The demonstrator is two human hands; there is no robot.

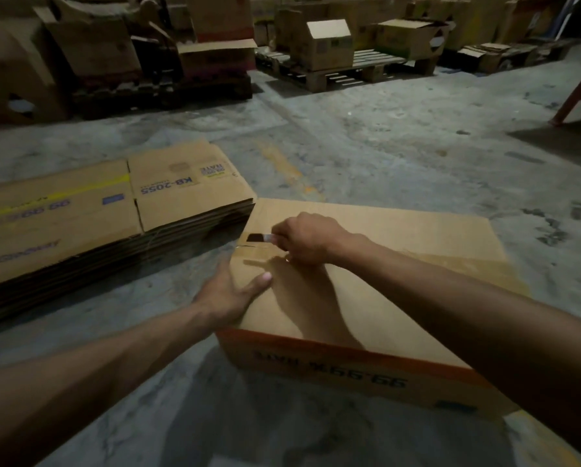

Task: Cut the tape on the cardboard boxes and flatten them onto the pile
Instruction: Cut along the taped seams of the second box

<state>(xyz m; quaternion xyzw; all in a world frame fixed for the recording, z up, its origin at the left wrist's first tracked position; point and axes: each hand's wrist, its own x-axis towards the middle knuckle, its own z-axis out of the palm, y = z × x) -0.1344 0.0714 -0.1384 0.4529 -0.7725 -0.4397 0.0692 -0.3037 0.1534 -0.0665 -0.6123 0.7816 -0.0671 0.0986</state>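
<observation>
A closed cardboard box [366,298] is sitting on the grey concrete floor [400,146], lower centre-right in the head view, with an orange band and dark print running along its near side. A strip of glossy tape [457,264] is lying along the seam of the top face, running from the left end toward the right. The right hand [307,239] is resting over the left end of the top, fingers curled tightly around a small cutter [265,238]; its short blade is pointing left and is touching the cardboard beside a dark slot-like opening near the box's left edge. The left hand [233,293] is lying open and mostly flat against the left edge of the box, thumb spread across the top face, other fingers wrapping down the side, holding nothing else. Just to the left of the box, nearly touching its far-left corner, a pile of flattened boxes [107,210] is lying on the floor, the topmost sheet showing "KB-2055". Farther back, well apart, a wooden pallet [350,74] is carrying several upright cartons, and more stacked cartons [90,45] are filling the dim left background.
</observation>
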